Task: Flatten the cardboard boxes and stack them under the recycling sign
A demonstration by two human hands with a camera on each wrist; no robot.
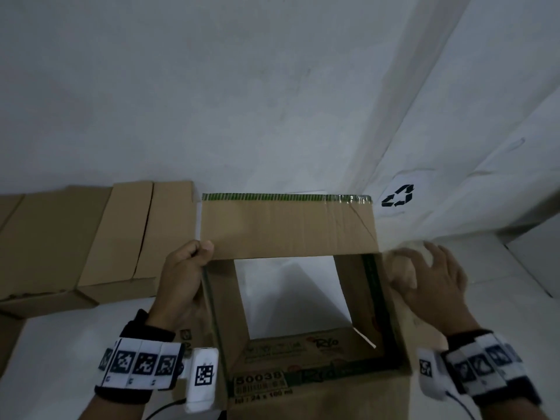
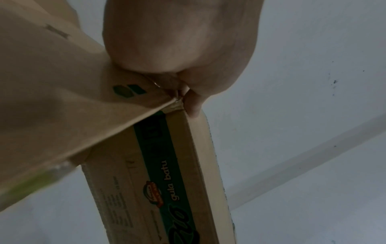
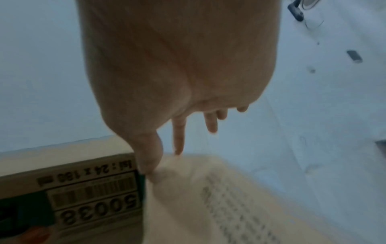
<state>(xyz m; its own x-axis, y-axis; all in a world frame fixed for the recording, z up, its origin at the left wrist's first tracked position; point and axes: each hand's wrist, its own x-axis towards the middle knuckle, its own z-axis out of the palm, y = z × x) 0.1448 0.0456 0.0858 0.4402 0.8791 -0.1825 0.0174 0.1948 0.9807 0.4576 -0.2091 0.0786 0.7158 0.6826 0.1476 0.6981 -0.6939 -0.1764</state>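
Observation:
A brown cardboard box (image 1: 291, 225) with green print stands open at top and bottom, so the white floor shows through it. My left hand (image 1: 189, 262) pinches the box's far left corner (image 2: 173, 102), thumb on the raised far flap. My right hand (image 1: 430, 277) hovers with spread fingers (image 3: 211, 123) over the blurred right side flap (image 3: 198, 189), thumb touching the flap's edge. The black recycling sign (image 1: 397, 196) is on the wall just right of the box.
Two more brown boxes (image 1: 91, 237) lie side by side on the floor to the left, against the wall. White walls meet in a corner behind the sign. Bare white floor lies to the right.

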